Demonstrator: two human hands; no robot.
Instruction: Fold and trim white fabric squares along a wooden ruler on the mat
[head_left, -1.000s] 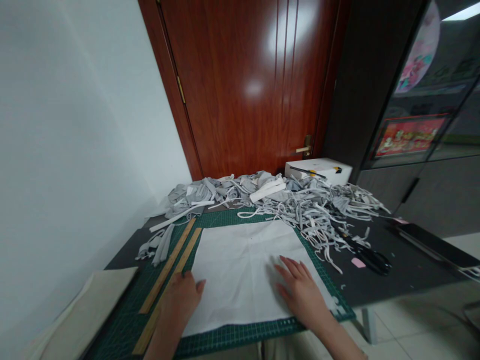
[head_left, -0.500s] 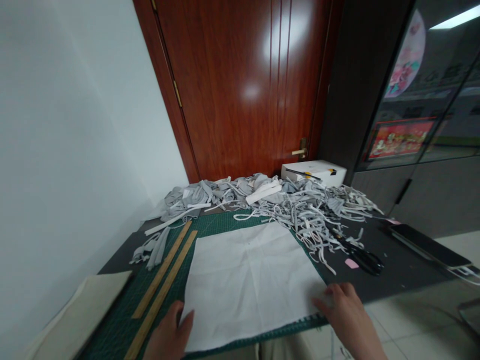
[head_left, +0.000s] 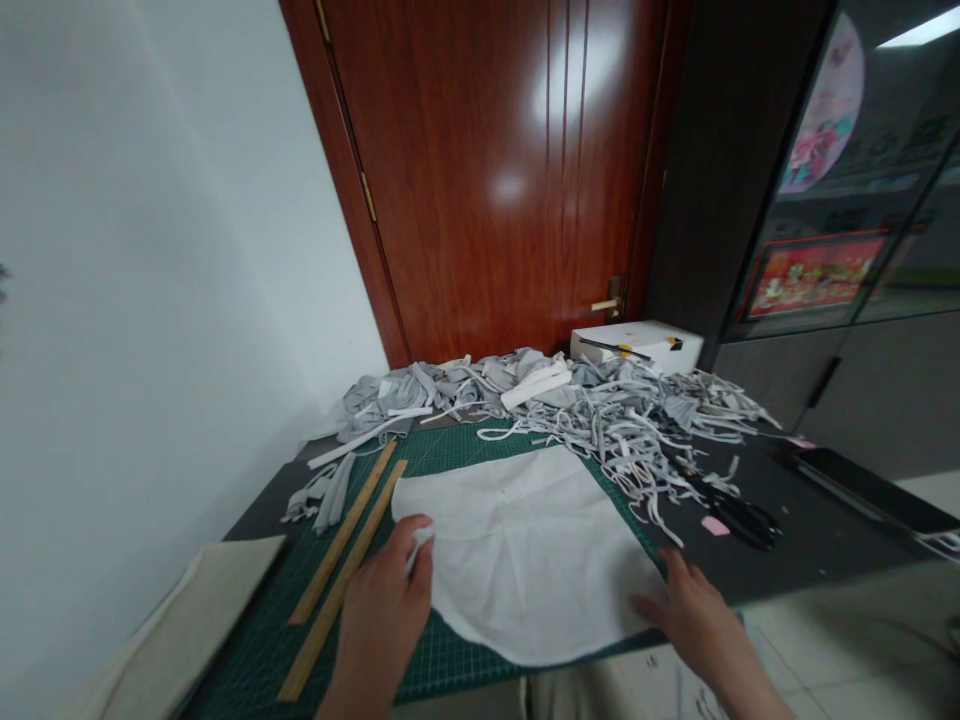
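The dark counter (head_left: 821,525) carried a green gridded cutting mat (head_left: 450,440) that reached its near edge. Along the counter's far edge lay a tangled heap of grey and white fabric scraps (head_left: 559,405). The broad piece of plain white cloth (head_left: 525,550) lay on the mat near the counter's near edge, its near side bowed and creases running across its middle. Two long, flat tan wooden strips (head_left: 345,580) lay toward the counter's left edge.

The left hand (head_left: 386,600) had its fingers pinched on the cloth's left side, bunching it up. The right hand (head_left: 694,610) curved round the near right corner; whether its fingers gripped cloth or only touched it, I could not tell. Handling this well probably called for a light pinch and even tension between both hands, since soft cloth like that would likely pucker if one side pulled harder.
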